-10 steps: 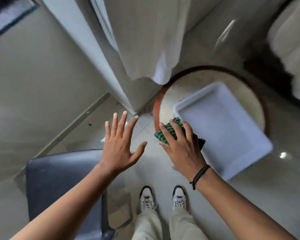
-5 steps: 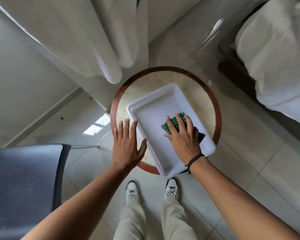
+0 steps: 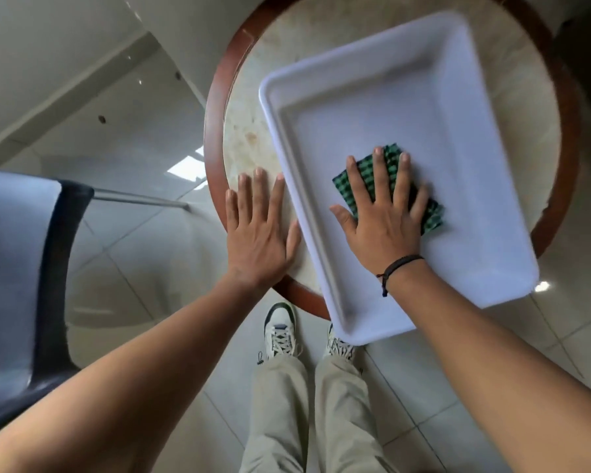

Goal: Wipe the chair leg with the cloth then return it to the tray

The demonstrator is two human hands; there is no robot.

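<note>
cloth (image 3: 388, 186), green checked, inside white tray (image 3: 372, 107) on round table (image 3: 243, 138), under flat right hand (image 3: 382, 220), fingers spread, unclenched. left hand (image 3: 258, 230) flat on table, fingers released, beside tray rim.

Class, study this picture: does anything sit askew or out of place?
Yes. The white tray lies askew on the round table, and its near corner juts past the table's edge over the floor, so it might tip.
</note>
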